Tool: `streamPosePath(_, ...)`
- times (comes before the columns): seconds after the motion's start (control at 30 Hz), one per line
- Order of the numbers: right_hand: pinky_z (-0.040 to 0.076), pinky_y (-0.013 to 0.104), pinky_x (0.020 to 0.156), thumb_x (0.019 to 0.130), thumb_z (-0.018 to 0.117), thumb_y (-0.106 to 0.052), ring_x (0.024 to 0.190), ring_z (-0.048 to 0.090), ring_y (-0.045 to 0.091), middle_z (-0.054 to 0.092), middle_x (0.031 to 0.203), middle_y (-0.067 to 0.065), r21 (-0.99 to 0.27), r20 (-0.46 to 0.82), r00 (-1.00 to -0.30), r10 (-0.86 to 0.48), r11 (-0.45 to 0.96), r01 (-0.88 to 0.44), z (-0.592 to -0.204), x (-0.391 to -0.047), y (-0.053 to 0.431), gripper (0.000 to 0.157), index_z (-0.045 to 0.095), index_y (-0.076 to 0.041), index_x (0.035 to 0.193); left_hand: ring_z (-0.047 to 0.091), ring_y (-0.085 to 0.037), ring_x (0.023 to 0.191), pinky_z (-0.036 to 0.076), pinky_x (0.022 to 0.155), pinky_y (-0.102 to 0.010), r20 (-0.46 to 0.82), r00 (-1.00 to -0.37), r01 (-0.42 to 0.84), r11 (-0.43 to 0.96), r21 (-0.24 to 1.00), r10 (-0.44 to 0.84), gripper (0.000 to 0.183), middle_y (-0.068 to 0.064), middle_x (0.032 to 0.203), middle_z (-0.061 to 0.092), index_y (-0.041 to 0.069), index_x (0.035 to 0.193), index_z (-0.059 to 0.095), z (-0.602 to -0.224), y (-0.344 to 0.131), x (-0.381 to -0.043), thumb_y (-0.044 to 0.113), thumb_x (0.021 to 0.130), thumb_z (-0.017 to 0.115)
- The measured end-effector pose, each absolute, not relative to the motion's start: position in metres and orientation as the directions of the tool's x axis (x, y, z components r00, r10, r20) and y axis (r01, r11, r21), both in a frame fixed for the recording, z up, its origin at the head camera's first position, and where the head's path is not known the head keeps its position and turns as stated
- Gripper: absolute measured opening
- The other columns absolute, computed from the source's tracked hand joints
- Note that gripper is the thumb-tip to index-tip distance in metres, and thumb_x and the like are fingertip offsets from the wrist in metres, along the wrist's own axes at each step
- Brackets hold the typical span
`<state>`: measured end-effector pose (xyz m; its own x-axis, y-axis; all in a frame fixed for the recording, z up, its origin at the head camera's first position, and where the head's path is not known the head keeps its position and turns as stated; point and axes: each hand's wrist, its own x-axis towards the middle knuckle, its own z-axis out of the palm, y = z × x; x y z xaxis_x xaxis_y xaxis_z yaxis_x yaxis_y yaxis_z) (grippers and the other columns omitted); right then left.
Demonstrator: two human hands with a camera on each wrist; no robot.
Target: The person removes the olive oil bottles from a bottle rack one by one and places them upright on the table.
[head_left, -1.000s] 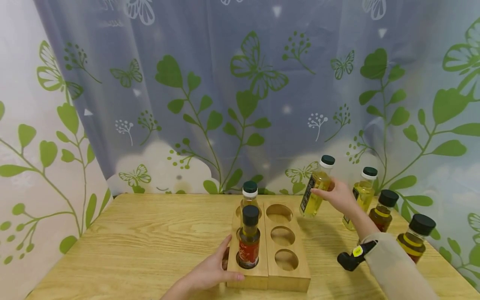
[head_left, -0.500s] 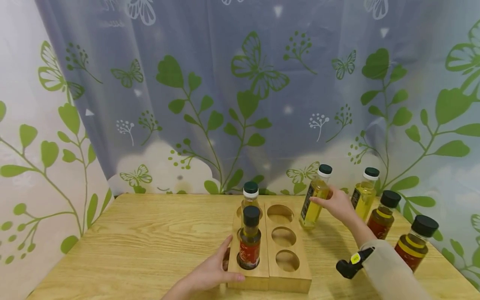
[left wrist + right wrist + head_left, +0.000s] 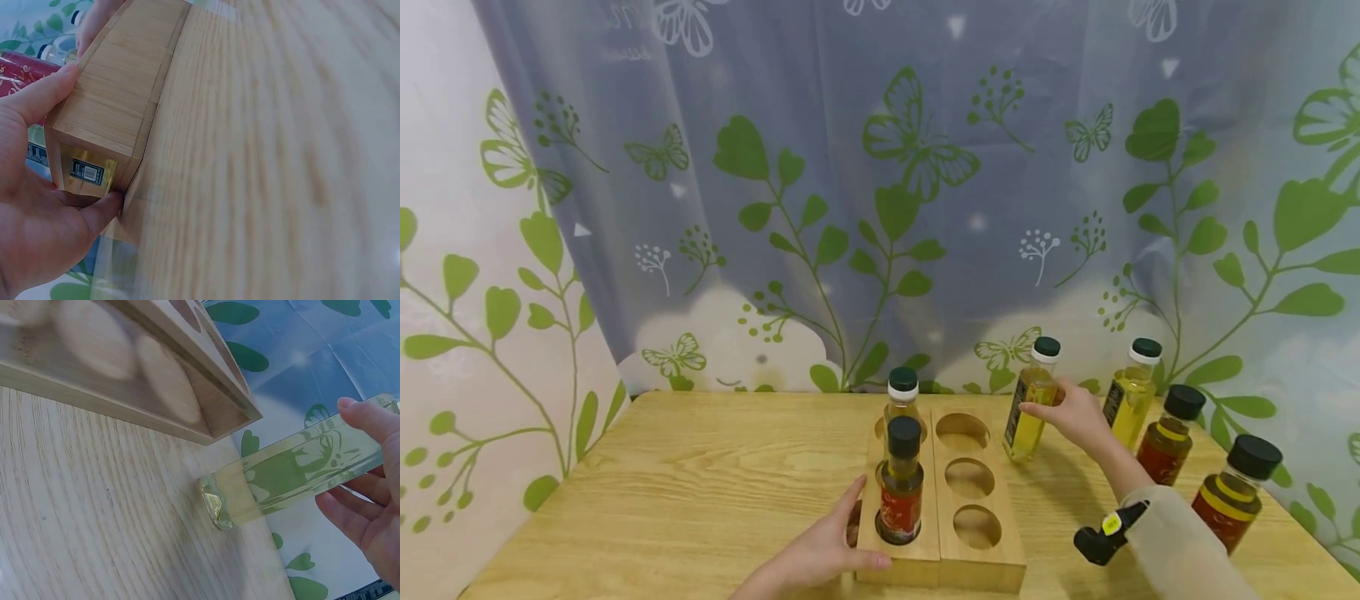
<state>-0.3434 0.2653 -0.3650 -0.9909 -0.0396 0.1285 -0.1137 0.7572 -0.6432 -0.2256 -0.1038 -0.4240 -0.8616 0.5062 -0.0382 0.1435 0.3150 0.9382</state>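
Observation:
My left hand (image 3: 827, 542) grips the near left corner of a wooden bottle rack (image 3: 981, 575); in the left wrist view the thumb lies along its edge and fingers curl at its end. A red-labelled bottle with a black cap (image 3: 900, 504) stands in the rack's near left hole, and a green-capped oil bottle (image 3: 902, 404) is partly hidden behind it. To the right of the rack, my right hand (image 3: 1078, 421) holds another green-capped oil bottle (image 3: 1026, 425) of yellow oil, slightly tilted. Its base (image 3: 215, 503) is close to the table; contact is unclear.
Three holes in the rack's right column hold nothing. On the right stand another green-capped oil bottle (image 3: 1127, 404) and two black-capped, red-labelled bottles, one nearer (image 3: 1225, 504) and one farther (image 3: 1165, 450). A patterned curtain (image 3: 820, 208) hangs behind the wooden table (image 3: 700, 475).
My right hand has lowered the oil bottle beside the rack, and it now leans less. The left hand has kept its grip on the rack.

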Motion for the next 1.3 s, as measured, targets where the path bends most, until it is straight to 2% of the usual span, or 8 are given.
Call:
streamPosePath(0.13,0.046,0.052,0.079,0.082,0.063,-0.054,0.107,0.048,0.046,0.047,0.122,0.035,-0.637,0.122,-0.991,-0.049,0.762,-0.116,-0.365,-0.343,0.264,0.093,0.03,0.013,0.137,0.04,-0.037,0.124,0.035,0.097,-0.051,-0.045,-0.868,0.142,0.336,0.931,0.494,0.108,-0.029,0.139,0.035,-0.001,0.147,-0.001,-0.423,-0.103,-0.225,0.032,0.078,0.075)
streamPosePath(0.27,0.044,0.054,0.082,0.083,0.062,-0.054,0.11,0.046,0.048,0.043,0.125,0.037,-0.646,0.103,-0.993,-0.049,0.756,-0.104,-0.365,-0.34,0.263,0.097,0.022,0.014,0.14,0.044,-0.035,0.121,0.037,0.096,-0.05,-0.046,-0.866,0.135,0.32,0.938,0.499,0.108,-0.027,0.137,0.038,-0.002,0.147,-0.001,-0.424,-0.102,-0.226,0.031,0.078,0.075)
streamPosePath(0.53,0.042,0.056,0.086,0.083,0.059,-0.056,0.115,0.041,0.049,0.04,0.129,0.038,-0.667,0.099,-0.994,-0.054,0.738,-0.106,-0.369,-0.34,0.265,0.101,0.015,0.013,0.142,0.045,-0.034,0.12,0.037,0.097,-0.048,-0.035,-0.857,0.125,0.273,0.954,0.514,0.108,-0.027,0.137,0.039,-0.004,0.146,-0.003,-0.425,-0.102,-0.226,0.027,0.079,0.075)
streamPosePath(0.7,0.041,0.055,0.089,0.084,0.059,-0.056,0.119,0.04,0.047,0.037,0.133,0.036,-0.702,0.113,-0.992,-0.06,0.701,-0.122,-0.374,-0.338,0.267,0.1,0.013,0.01,0.144,0.042,-0.037,0.122,0.035,0.098,-0.052,-0.051,-0.867,0.125,0.317,0.94,0.495,0.108,-0.028,0.137,0.038,-0.002,0.147,-0.001,-0.424,-0.102,-0.223,0.03,0.078,0.076)
streamPosePath(0.93,0.042,0.053,0.089,0.085,0.06,-0.053,0.118,0.043,0.044,0.042,0.131,0.033,-0.728,0.159,-0.986,-0.042,0.67,-0.146,-0.372,-0.327,0.27,0.091,0.024,0.008,0.142,0.038,-0.039,0.125,0.034,0.098,-0.052,-0.056,-0.867,0.116,0.309,0.944,0.496,0.108,-0.031,0.139,0.033,-0.002,0.147,-0.002,-0.425,-0.102,-0.223,0.03,0.078,0.075)
streamPosePath(1.1,0.045,0.049,0.086,0.087,0.059,-0.048,0.113,0.049,0.041,0.049,0.127,0.028,-0.736,0.233,-0.972,-0.025,0.649,-0.192,-0.372,-0.319,0.272,0.077,0.037,0.006,0.138,0.038,-0.04,0.125,0.034,0.098,-0.052,-0.043,-0.867,0.134,0.315,0.939,0.497,0.108,-0.032,0.139,0.033,-0.003,0.147,-0.002,-0.424,-0.102,-0.224,0.031,0.078,0.075)
streamPosePath(1.3,0.052,0.036,0.076,0.09,0.061,-0.037,0.1,0.059,0.034,0.059,0.113,0.023,-0.757,0.33,-0.943,0.037,0.607,-0.241,-0.372,-0.306,0.269,0.056,0.051,0.004,0.126,0.036,-0.041,0.126,0.034,0.097,-0.054,-0.052,-0.87,0.138,0.344,0.929,0.49,0.108,-0.033,0.139,0.031,-0.002,0.147,0.0,-0.422,-0.102,-0.223,0.034,0.078,0.075)
